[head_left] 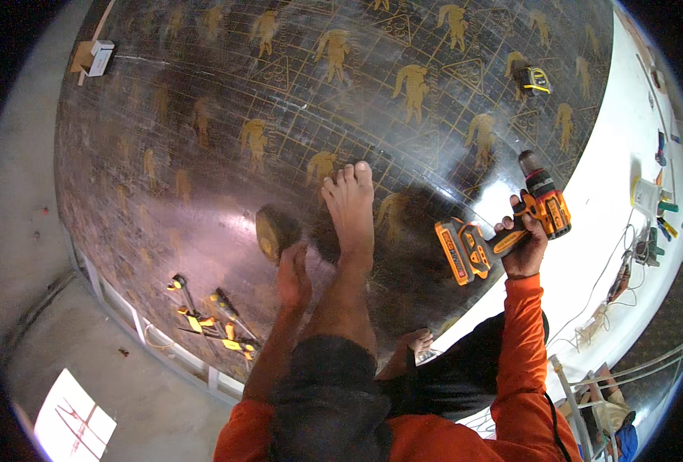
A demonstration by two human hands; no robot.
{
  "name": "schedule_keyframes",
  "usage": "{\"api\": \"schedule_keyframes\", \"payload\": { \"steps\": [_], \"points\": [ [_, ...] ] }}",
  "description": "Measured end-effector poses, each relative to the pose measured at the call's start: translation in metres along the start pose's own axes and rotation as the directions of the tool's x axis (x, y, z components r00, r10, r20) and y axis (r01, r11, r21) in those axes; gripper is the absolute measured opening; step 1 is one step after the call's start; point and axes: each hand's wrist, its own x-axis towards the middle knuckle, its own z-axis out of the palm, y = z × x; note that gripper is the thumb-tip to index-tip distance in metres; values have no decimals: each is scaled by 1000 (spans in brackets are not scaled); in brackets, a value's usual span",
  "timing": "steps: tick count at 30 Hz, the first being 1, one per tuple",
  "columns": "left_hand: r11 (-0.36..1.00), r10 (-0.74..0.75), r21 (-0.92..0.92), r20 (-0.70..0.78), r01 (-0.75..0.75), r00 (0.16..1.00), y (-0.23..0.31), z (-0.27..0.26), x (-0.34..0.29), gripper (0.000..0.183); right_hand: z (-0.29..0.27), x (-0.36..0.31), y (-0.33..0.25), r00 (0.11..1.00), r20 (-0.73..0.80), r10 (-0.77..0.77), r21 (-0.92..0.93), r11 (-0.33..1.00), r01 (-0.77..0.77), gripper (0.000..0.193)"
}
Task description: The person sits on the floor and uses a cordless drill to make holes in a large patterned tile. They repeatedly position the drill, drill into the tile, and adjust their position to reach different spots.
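Note:
My right hand (528,240) grips the handle of an orange-and-black cordless drill (545,202), its chuck pointing toward the far side and its battery to the left. Left of my bare foot (350,212), my left hand (293,277) is low over the dark glossy board (203,177), fingers pressed together. At its fingertips is a dark brown rounded thing (276,232), its kind unclear. Whether those fingers pinch something small cannot be made out.
Several yellow-and-black bar clamps (229,346) lie at the board's near left edge. A tape measure (536,80) lies far right, a small white box (101,58) far left. Tools and cords (619,285) rest on the white surface at right, with a metal ladder-like frame (568,393) nearer.

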Motion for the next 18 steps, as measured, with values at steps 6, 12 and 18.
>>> {"api": "schedule_keyframes", "payload": {
  "steps": [6,12,18],
  "points": [
    [800,326,-507,-83,-321,942,-114,4,51,12,-2,-1,0,997,-38,-59,-51,997,57,54],
    [821,511,-375,143,-431,848,-142,40,82,11,6,-3,-4,990,-102,-93,-56,995,88,56],
    [846,531,-177,361,-502,767,-128,26,84,27,41,-16,-9,970,-227,-87,28,995,96,58]
  ]
}}
